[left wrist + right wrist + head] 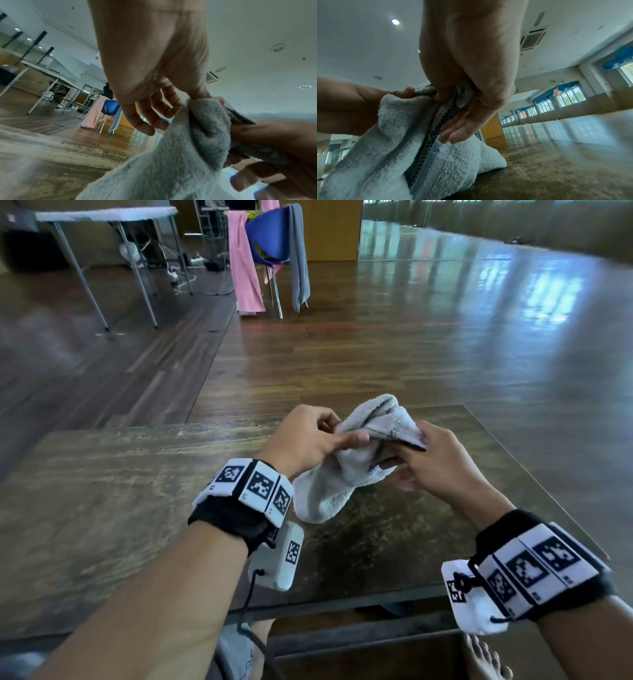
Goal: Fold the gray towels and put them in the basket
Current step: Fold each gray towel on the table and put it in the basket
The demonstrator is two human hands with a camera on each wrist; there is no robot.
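Gray towel [346,463]: small terry cloth, bunched, held up over the middle of the tabletop [120,494], lower end sagging onto the wood. Judged light, soft, fully limp; no shape is kept unless supported. Pile looks grippy, slip unlikely. Not fragile.

A woven band with a dark checker pattern and a blue stripe is seen along one hemmed end in the right wrist view. That flat hem is judged the best place to take hold: thinner, firmer than the pile, and it marks the edge and corners needed for a square fold.

Left hand [308,440]: thumb and forefinger pinched on a fold at the towel's 9 o'clock side, other fingers loosely curled, holding nothing.
Right hand [435,463]: towel's band edge pinched at the 3 o'clock side, remaining fingers extended under the cloth.

Likely step: edges being found to spread the cloth before the first fold.

No basket seen in any view.

At 12 o'clock, well apart across the floor: blue chair [267,237] with a pink cloth [243,268] and another gray towel [298,258] draped over it. Folding table [102,215] at 10 o'clock.

Writing: none legible. Only square black-and-white marker tags on the wristbands [255,486]; no brand or label visible on the towel.
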